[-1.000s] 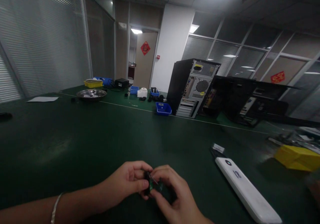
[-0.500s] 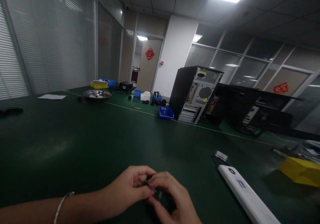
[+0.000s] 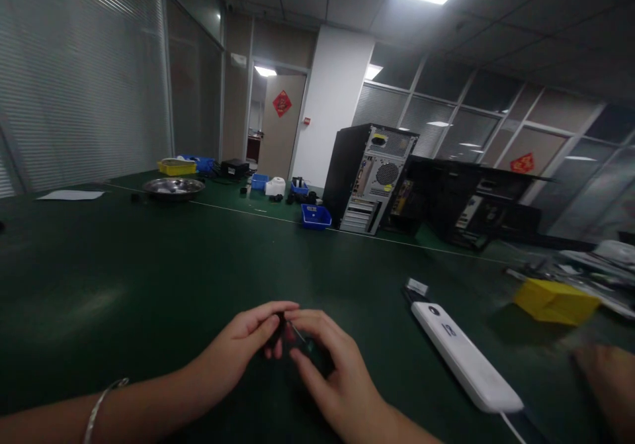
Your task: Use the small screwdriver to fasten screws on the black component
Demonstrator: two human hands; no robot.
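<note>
Near the bottom middle, my left hand [image 3: 251, 335] has its fingers closed round a small dark object [image 3: 280, 327], mostly hidden by the fingers. My right hand [image 3: 332, 358] touches it at the fingertips, thumb and fingers curved around a thin metal piece [image 3: 297, 332] too small to name. Both hands are just above the green tabletop [image 3: 208, 265]. A silvery bracelet [image 3: 102, 407] circles my left wrist.
A white power strip [image 3: 464, 355] lies to the right, beside a yellow box [image 3: 555, 300]. At the far right is a blurred hand [image 3: 610, 378]. Farther back stand a blue tray [image 3: 316, 217], a computer tower [image 3: 370, 179] and a metal bowl [image 3: 173, 189].
Both hands sit slightly higher in view, and my right thumb has drawn away from my left fingers. The camera view has shifted right. A blurred hand now shows at the far right.
</note>
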